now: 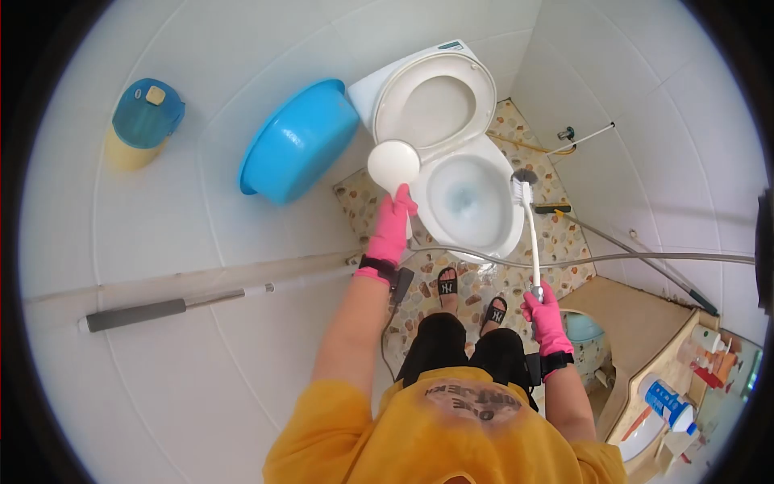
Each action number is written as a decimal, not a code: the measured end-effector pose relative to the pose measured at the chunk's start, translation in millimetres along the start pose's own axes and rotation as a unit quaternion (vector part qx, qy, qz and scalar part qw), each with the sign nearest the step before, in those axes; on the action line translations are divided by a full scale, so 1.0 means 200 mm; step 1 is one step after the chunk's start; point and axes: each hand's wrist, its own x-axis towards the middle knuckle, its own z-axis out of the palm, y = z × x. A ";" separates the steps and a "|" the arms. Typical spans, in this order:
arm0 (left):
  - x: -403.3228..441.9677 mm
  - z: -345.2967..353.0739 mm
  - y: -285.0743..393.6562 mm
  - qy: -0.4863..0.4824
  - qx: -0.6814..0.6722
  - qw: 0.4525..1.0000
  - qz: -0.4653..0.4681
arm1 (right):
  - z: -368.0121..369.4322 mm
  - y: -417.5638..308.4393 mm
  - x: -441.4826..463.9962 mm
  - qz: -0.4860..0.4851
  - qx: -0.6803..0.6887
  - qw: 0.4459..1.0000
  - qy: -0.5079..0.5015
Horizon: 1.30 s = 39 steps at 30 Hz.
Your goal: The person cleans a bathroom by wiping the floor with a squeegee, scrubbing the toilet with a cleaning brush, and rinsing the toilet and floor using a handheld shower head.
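Note:
My left hand (393,222), in a pink rubber glove, is closed around the handle of a white shower head (394,164). Its round head is over the left side of the toilet bowl (477,252). From the handle a grey hose (629,259) runs right across the front of the toilet. In a matching glove, my right hand (547,319) grips the long handle of a white toilet brush (533,234). The brush points upward, its dark-and-white bristles beside the bowl's right rim. Bluish water lies in the bowl, and the toilet lid (426,113) is raised.
A blue basin (302,145) leans against the left wall beside the toilet. On the right are a long-handled floor brush (629,246), a wall tap (567,134) and a counter (645,323) holding a blue-and-white bottle (665,403). A grab bar (137,315) is on the left.

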 end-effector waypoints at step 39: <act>-0.31 -0.07 -0.33 0.123 -0.251 0.933 -0.225 | 0.82 -0.02 0.58 0.111 0.348 0.918 -0.157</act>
